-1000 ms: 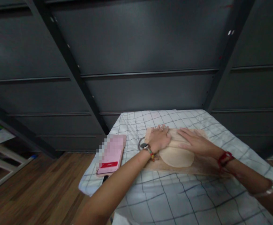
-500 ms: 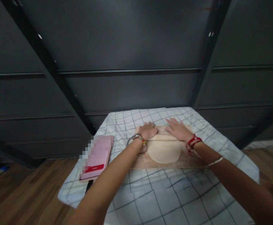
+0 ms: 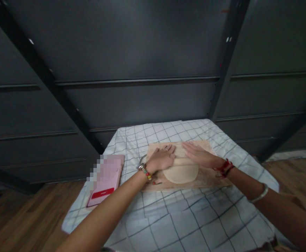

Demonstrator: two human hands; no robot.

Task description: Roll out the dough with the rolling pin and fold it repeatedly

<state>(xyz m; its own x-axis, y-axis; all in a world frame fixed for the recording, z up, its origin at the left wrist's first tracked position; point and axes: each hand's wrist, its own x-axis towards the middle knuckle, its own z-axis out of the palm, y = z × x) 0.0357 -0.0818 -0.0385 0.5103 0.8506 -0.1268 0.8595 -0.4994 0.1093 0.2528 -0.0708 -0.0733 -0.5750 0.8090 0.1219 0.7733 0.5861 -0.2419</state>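
A round flat sheet of pale dough (image 3: 181, 174) lies on a wooden board (image 3: 208, 176) on a table covered with a white checked cloth (image 3: 174, 220). A rolling pin (image 3: 180, 161) lies across the far edge of the dough. My left hand (image 3: 162, 158) rests flat on its left part, fingers stretched out. My right hand (image 3: 199, 155) lies flat on its right part, fingers also stretched. A watch and bead bracelet are on my left wrist; a red thread and a metal bangle are on my right.
A pink box with a red label (image 3: 106, 179) lies at the table's left edge. A metal ring (image 3: 141, 161) peeks out left of the board. Dark grey wall panels with slanted black beams (image 3: 50, 78) stand behind the table. Wooden floor (image 3: 24, 213) surrounds it.
Both hands slid back toward me a little with the rolling pin, over the far edge of the dough. The view shifted slightly to the right.
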